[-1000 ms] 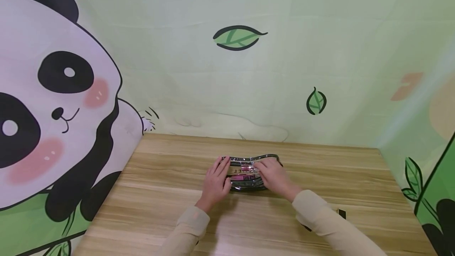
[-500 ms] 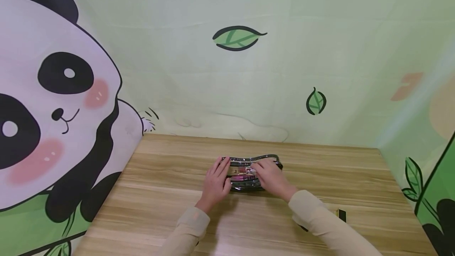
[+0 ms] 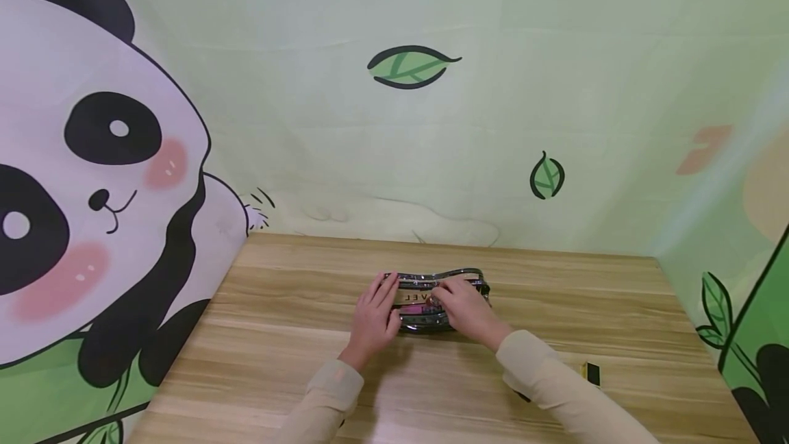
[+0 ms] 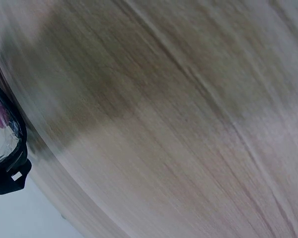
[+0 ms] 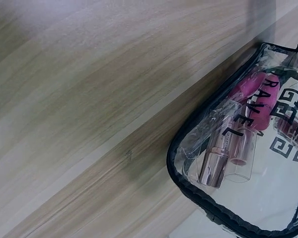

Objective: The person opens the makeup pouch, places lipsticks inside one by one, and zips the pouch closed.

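The left hand (image 3: 372,314) lies over the left end of a see-through pouch (image 3: 425,327) with black edging, its fingers nearly straight and pressed on the pouch, the thumb set a little apart on the nearer side. The right hand (image 3: 466,307) is bent over the pouch toward its right end, with its fingers curled in. A small reddish bit (image 3: 430,301) shows at those curled fingertips; whether they pinch it cannot be told.

The pouch rests on the wooden table (image 3: 277,307), most of it between the two sets of fingers. Its far edge runs just beyond them, and its right end reaches past the right fingers. Black lettering (image 3: 416,297) shows in the gap between the hands; from the right wrist the letters RAVEL can be read on the clear wall. Behind that wall lie slim shiny tubes (image 5: 216,166) and, touching or very near them, rounded bright pink things (image 5: 263,106). The left wrist view catches only a corner of the pouch, with some pink inside.

Both arms wear pale sleeves. Well to the right of the right fingers and nearer the person, a small black and gold object (image 3: 592,373) lies beside the right sleeve (image 3: 530,355). Beyond all the fingers, past the table, hangs a green cloth (image 3: 308,108) printed with leaves and, off to the left, a large panda (image 3: 142,67).
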`<state>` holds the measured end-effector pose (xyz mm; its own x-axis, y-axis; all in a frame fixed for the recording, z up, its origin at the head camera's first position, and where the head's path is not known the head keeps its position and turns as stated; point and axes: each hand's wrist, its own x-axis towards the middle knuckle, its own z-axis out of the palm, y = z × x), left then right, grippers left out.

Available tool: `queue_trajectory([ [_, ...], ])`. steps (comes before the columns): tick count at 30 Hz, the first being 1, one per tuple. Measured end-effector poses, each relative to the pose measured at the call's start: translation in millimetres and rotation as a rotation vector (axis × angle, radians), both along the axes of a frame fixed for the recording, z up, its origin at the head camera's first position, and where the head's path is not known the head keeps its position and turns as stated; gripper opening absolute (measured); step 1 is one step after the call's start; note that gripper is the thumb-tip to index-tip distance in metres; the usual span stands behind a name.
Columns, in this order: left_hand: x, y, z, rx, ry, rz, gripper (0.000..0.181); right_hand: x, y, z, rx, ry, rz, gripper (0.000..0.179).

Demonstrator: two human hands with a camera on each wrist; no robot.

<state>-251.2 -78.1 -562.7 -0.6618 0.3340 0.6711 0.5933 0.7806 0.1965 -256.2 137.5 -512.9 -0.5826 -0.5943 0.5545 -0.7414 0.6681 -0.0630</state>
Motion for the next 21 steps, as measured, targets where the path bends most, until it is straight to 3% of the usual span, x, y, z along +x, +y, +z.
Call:
queue_trajectory([
  [14,-0.5,0.6,0.0,-0.002,0.028,-0.005,0.053,3.0,-1.8,1.2,0.071,-0.121,-0.081,0.022],
  [21,-1.2,0.8,-2.0,-0.005,0.023,0.004,0.052,4.0,-2.1,0.6,0.087,-0.129,-0.109,0.022],
])
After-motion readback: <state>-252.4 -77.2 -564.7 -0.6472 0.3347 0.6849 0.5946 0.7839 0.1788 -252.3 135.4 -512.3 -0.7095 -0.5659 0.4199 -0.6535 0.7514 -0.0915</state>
